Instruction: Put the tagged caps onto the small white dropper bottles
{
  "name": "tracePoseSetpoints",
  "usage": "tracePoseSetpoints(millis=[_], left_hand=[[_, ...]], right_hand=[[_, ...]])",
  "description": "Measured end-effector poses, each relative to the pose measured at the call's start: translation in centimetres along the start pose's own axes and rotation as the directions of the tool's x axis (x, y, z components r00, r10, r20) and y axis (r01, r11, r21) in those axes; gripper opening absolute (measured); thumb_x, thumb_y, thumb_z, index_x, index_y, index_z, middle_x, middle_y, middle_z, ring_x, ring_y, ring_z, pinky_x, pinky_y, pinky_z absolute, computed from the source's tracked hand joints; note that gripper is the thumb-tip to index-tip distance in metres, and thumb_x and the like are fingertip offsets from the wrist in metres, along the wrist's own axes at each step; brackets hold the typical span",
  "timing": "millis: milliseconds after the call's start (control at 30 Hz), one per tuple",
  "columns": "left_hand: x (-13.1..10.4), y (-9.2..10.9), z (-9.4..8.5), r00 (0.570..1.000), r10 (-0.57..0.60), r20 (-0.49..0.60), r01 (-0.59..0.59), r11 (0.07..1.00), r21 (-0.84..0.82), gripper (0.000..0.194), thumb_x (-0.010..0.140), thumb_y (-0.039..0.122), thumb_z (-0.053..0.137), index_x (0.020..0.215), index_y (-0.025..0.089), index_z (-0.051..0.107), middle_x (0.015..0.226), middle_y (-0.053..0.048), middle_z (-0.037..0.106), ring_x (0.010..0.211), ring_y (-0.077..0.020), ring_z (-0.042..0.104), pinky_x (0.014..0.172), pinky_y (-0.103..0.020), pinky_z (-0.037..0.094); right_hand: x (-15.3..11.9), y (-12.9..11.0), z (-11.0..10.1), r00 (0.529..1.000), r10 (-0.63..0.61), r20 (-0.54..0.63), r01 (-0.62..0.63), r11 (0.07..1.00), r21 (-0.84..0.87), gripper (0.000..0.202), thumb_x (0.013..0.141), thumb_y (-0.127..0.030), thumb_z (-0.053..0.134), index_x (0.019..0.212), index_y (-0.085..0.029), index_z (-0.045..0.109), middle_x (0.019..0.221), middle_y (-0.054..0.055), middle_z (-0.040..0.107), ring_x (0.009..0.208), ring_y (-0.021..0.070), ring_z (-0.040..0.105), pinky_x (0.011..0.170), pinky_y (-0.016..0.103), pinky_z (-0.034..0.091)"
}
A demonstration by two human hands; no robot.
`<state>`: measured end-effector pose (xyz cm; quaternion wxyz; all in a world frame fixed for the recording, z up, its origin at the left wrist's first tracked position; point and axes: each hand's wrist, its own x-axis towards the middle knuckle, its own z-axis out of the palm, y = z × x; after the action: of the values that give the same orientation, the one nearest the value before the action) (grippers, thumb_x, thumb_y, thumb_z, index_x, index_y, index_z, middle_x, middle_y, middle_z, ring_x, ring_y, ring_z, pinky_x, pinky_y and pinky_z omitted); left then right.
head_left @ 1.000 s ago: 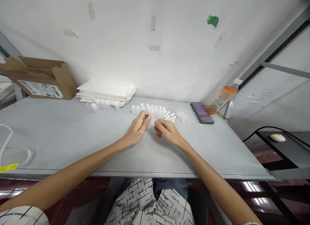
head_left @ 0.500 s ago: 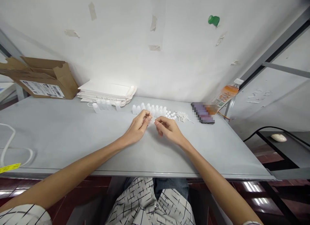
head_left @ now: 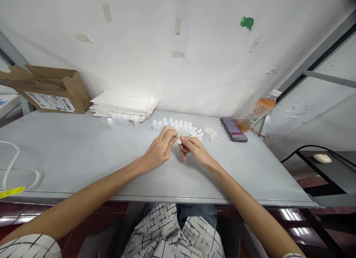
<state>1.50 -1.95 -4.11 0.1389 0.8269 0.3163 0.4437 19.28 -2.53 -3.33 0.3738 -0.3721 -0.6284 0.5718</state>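
My left hand (head_left: 162,145) is closed in a pinch above the table, its fingertips almost meeting those of the other hand. What it grips is mostly hidden behind the fingers. My right hand (head_left: 194,148) pinches a small white plastic piece (head_left: 179,140) between thumb and forefinger. Just beyond both hands stand several small translucent white bottles (head_left: 164,121) in a cluster. To their right lie a heap of small white and shiny parts (head_left: 198,132) and a pile of thin white strips (head_left: 210,134).
More small white bottles (head_left: 111,123) stand at the left, before a stack of white sheets (head_left: 122,102). A cardboard box (head_left: 50,91) occupies the back left corner. At the right are a phone (head_left: 233,130) and an orange drink bottle (head_left: 261,109). A white cable (head_left: 13,158) lies near the left edge.
My left hand has turned over more, its back now facing up, and shifted slightly right. Both sets of fingertips are closer together around the small white piece.
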Motion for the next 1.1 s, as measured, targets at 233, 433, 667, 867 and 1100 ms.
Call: tracePoseSetpoints(millis=[233, 433, 667, 867, 1100], left_hand=[[0.5, -0.8, -0.4, 0.961, -0.274, 0.047, 0.278, 0.941, -0.196, 0.026, 0.099, 0.038, 0.042, 0.112, 0.018, 0.052, 0.093, -0.005, 0.061, 0.075, -0.0143, 0.056, 0.070, -0.028, 0.046], [1.1, -0.7, -0.9, 0.881, -0.379, 0.285, 0.470, 0.777, -0.419, 0.037, 0.094, 0.048, 0.051, 0.093, 0.014, 0.063, 0.068, 0.001, 0.049, 0.054, -0.0090, 0.041, 0.051, -0.024, 0.034], [0.7, -1.3, -0.7, 0.902, -0.332, 0.277, 0.424, 0.807, -0.411, 0.038, 0.092, 0.046, 0.056, 0.108, 0.014, 0.071, 0.071, -0.001, 0.055, 0.059, -0.0100, 0.044, 0.055, -0.024, 0.038], [0.5, -1.5, -0.5, 0.960, -0.219, 0.172, 0.257, 0.935, -0.244, 0.035, 0.094, 0.038, 0.056, 0.112, 0.014, 0.072, 0.092, -0.008, 0.068, 0.075, -0.0146, 0.058, 0.060, -0.024, 0.045], [0.1, -1.4, -0.3, 0.997, 0.070, 0.026, -0.069, 0.997, -0.026, 0.026, 0.097, 0.025, 0.053, 0.112, 0.012, 0.071, 0.091, -0.009, 0.069, 0.079, -0.0152, 0.063, 0.060, -0.023, 0.047]], right_hand=[[0.0, -0.2, -0.6, 0.989, -0.109, -0.096, 0.092, 0.981, -0.168, 0.041, 0.091, -0.054, 0.054, 0.073, -0.018, 0.053, 0.057, -0.004, 0.050, 0.046, 0.0097, 0.050, 0.053, 0.027, 0.040], [-0.4, -0.5, -1.0, 0.967, -0.204, -0.150, 0.148, 0.935, -0.321, 0.027, 0.092, -0.046, 0.055, 0.091, -0.019, 0.056, 0.062, -0.004, 0.052, 0.050, 0.0111, 0.053, 0.052, 0.026, 0.041], [-0.6, -0.7, -1.4, 0.972, -0.215, -0.093, 0.156, 0.891, -0.426, 0.023, 0.095, -0.038, 0.051, 0.086, -0.018, 0.055, 0.061, -0.003, 0.054, 0.055, 0.0118, 0.054, 0.055, 0.025, 0.041], [-0.4, -0.1, -1.7, 0.988, -0.137, -0.071, 0.105, 0.935, -0.340, 0.028, 0.095, -0.039, 0.050, 0.079, -0.018, 0.055, 0.056, -0.003, 0.053, 0.052, 0.0116, 0.050, 0.058, 0.026, 0.039], [-0.2, -0.1, -1.4, 0.998, -0.047, -0.034, 0.046, 0.999, -0.016, 0.038, 0.089, -0.049, 0.057, 0.066, -0.019, 0.048, 0.056, -0.007, 0.033, 0.047, 0.0099, 0.045, 0.050, 0.026, 0.040]])
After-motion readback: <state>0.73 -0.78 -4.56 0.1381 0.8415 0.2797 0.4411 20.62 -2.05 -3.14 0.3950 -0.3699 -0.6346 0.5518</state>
